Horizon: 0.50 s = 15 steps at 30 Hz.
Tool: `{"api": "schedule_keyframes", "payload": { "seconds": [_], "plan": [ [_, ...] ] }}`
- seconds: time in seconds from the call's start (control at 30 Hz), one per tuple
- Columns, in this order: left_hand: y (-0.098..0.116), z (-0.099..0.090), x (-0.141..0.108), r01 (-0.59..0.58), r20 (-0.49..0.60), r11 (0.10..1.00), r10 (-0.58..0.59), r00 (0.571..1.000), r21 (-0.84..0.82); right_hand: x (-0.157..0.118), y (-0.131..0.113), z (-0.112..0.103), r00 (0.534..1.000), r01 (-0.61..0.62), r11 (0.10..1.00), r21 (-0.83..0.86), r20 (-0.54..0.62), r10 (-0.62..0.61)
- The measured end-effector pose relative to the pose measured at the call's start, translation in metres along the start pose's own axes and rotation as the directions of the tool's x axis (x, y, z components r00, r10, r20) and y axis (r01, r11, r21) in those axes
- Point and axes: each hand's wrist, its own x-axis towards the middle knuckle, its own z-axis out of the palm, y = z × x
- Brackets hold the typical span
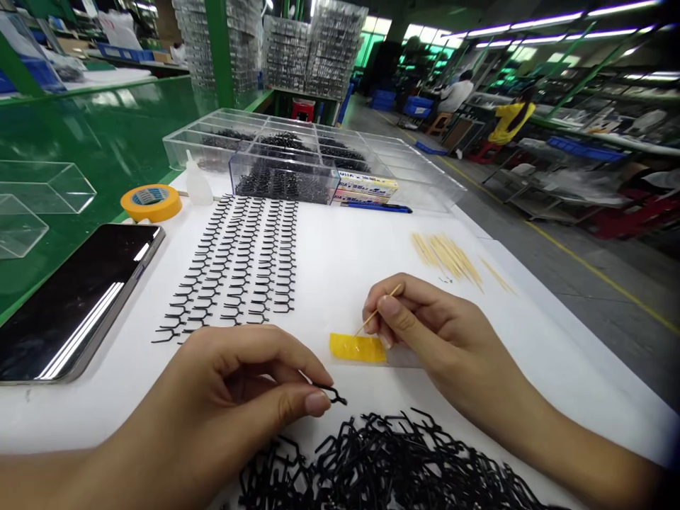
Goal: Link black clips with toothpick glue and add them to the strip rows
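Note:
Between thumb and index finger, my left hand pinches a small black Y-shaped piece, its forked end pointing right. A toothpick is pinched in my right hand, its lower tip at the edge of a yellow tape strip with shiny wet-looking spots. Below both hands spreads a heap of loose black Y-shaped pieces. Beyond my left hand, similar pieces lie in several slanting rows on the white work surface.
A phone lies at left, near an orange tape roll and a white nozzle bottle. Clear divided trays with black pieces stand behind, beside small boxes and a blue pen. Toothpicks lie right. People sit farther off.

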Motion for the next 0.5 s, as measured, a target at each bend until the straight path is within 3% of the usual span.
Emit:
{"api": "schedule_keyframes", "payload": {
  "seconds": [0.1, 0.3, 0.5],
  "plan": [
    [-0.0006, 0.0003, 0.0024, 0.004, -0.051, 0.999, -0.002, 0.999, 0.050, 0.0001, -0.0002, 0.0000, 1.000, -0.005, 1.000, 0.001, -0.006, 0.006],
    [-0.0041, -0.0010, 0.0024, 0.006, -0.040, 0.999, -0.005, 0.999, 0.033, -0.0005, 0.0013, 0.0008, 1.000, -0.006, 1.000, 0.003, -0.013, 0.006],
    [-0.0027, 0.0001, 0.0008, 0.015, 0.103, 0.999, -0.011, 0.995, -0.042, -0.0004, -0.0040, -0.0036, 0.997, 0.058, 0.998, -0.027, -0.055, -0.059]
  ]
}}
